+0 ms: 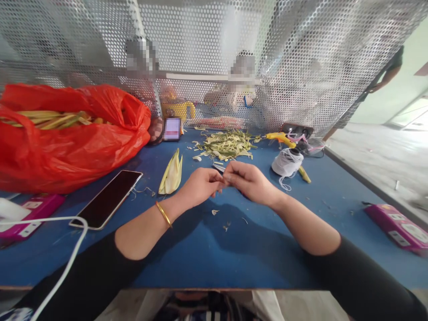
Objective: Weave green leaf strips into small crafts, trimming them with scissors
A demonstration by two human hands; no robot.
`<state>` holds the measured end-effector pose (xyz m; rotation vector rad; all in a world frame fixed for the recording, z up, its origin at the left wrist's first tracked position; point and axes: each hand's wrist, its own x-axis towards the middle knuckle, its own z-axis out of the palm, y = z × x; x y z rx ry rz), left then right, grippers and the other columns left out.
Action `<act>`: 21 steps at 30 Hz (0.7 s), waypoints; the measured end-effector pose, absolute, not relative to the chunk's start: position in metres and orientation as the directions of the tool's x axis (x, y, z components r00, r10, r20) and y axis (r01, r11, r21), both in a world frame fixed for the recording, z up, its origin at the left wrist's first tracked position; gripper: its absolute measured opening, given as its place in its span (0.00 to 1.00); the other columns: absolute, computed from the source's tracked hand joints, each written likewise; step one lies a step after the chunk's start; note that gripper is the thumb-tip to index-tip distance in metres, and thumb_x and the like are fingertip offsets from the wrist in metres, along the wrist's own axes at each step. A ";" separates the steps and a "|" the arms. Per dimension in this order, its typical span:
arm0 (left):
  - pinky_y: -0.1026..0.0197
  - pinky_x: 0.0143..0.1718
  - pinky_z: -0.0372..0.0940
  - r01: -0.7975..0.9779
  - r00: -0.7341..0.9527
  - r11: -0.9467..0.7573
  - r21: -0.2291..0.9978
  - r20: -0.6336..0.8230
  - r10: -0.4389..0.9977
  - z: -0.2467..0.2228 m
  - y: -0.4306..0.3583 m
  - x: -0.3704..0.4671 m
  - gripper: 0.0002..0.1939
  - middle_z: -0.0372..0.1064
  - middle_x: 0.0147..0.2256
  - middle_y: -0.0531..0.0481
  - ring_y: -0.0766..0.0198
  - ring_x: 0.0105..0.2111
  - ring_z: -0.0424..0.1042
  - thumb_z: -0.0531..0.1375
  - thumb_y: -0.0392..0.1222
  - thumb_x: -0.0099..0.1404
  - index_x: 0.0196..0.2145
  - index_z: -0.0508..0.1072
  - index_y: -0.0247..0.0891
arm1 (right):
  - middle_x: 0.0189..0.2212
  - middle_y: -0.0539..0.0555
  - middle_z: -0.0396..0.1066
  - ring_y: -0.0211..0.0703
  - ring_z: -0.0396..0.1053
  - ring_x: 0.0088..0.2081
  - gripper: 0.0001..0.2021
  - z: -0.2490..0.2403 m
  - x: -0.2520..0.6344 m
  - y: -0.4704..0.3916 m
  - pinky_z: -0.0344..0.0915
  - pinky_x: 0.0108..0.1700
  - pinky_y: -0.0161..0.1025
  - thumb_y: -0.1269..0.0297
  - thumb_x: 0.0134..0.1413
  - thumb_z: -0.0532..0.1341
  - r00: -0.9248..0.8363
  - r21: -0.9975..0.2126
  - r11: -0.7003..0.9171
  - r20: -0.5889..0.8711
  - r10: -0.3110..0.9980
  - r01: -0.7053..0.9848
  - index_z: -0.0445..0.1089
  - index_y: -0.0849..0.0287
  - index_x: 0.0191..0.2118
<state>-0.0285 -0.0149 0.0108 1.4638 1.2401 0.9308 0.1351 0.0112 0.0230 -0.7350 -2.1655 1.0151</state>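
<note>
My left hand (202,185) and my right hand (246,179) meet over the middle of the blue table (200,249), fingertips together. The fingers of both are closed in a pinch; anything between them is too small to make out. Just beyond the fingertips lies a thin metal tool (219,167), partly hidden by my right hand. A pale yellow-green leafy bundle (171,174) rests left of my left hand. Behind the hands spreads a pile of green-yellow scraps (227,145). A spool of white thread (286,162) stands to the right of my right hand.
At the left are a red plastic bag (76,156) of long stalks, a dark-screened phone (109,198) and a magenta power strip (36,216) with a white cable. A yellow glue gun (281,139) and another magenta power strip (397,225) lie right. Perforated metal mesh (207,40) stands behind.
</note>
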 end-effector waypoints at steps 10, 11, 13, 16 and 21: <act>0.69 0.18 0.54 0.163 0.347 -0.034 0.986 -0.025 0.938 0.019 -0.019 -0.029 0.03 0.64 0.17 0.57 0.73 0.17 0.60 0.62 0.35 0.52 0.25 0.70 0.36 | 0.17 0.47 0.63 0.28 0.54 0.16 0.05 0.011 0.136 0.028 0.53 0.19 0.29 0.72 0.46 0.62 -0.605 -0.901 -0.380 -0.185 0.775 -0.211 0.67 0.64 0.22; 0.69 0.18 0.54 0.170 0.335 -0.047 0.984 -0.013 0.942 0.019 -0.019 -0.030 0.03 0.63 0.17 0.58 0.73 0.17 0.60 0.62 0.35 0.52 0.25 0.70 0.36 | 0.17 0.47 0.63 0.29 0.56 0.17 0.06 0.010 0.135 0.028 0.54 0.20 0.29 0.73 0.47 0.61 -0.593 -0.882 -0.414 -0.213 0.776 -0.224 0.67 0.64 0.22; 0.69 0.19 0.54 0.184 0.310 -0.076 0.980 0.015 0.951 0.019 -0.018 -0.030 0.03 0.62 0.17 0.58 0.73 0.17 0.60 0.62 0.35 0.52 0.26 0.70 0.36 | 0.17 0.47 0.63 0.30 0.59 0.18 0.07 0.009 0.133 0.028 0.57 0.20 0.29 0.74 0.49 0.59 -0.567 -0.848 -0.466 -0.261 0.781 -0.252 0.66 0.64 0.22; 0.68 0.19 0.56 0.183 0.261 -0.132 0.974 0.081 0.962 0.015 -0.017 -0.030 0.03 0.65 0.19 0.57 0.72 0.18 0.60 0.62 0.37 0.53 0.28 0.72 0.35 | 0.15 0.47 0.62 0.29 0.58 0.17 0.09 0.009 0.131 0.027 0.58 0.21 0.28 0.76 0.52 0.56 -0.557 -0.799 -0.528 -0.308 0.771 -0.289 0.65 0.64 0.23; 0.67 0.20 0.58 0.144 0.108 -0.183 0.972 0.168 0.980 0.009 -0.015 -0.028 0.05 0.66 0.20 0.56 0.72 0.17 0.61 0.61 0.40 0.56 0.28 0.72 0.36 | 0.17 0.47 0.64 0.29 0.59 0.18 0.08 0.009 0.125 0.023 0.60 0.23 0.29 0.78 0.52 0.56 -0.549 -0.781 -0.503 -0.254 0.796 -0.369 0.65 0.62 0.25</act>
